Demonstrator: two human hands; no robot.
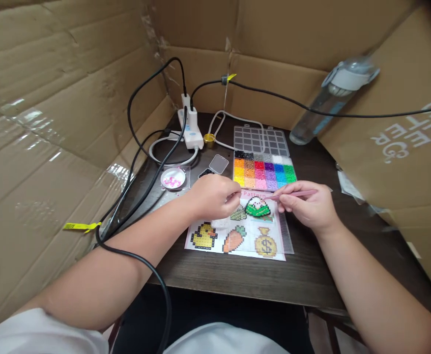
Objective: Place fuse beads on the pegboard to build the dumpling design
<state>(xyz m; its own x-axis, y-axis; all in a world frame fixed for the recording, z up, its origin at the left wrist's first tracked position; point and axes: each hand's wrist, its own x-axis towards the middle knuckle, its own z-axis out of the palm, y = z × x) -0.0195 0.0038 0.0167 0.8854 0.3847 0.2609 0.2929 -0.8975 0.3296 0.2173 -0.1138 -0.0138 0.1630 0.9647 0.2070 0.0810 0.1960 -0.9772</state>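
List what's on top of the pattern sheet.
A dark-outlined green and white bead piece, plus a blurry whitish item by the left hand. That hand hides the upper left; anything there can't be seen. Unclear if the mesh board runs over or under the sheet.

Type of premises not determinable beyond a craft workstation: a dark tabletop [263,282] enclosed by cardboard walls [196,29]. Pattern sheet [250,246] lies beneath the fingers; sorted bead box [263,172] sits just beyond them, power strip [192,132] farther off, left.
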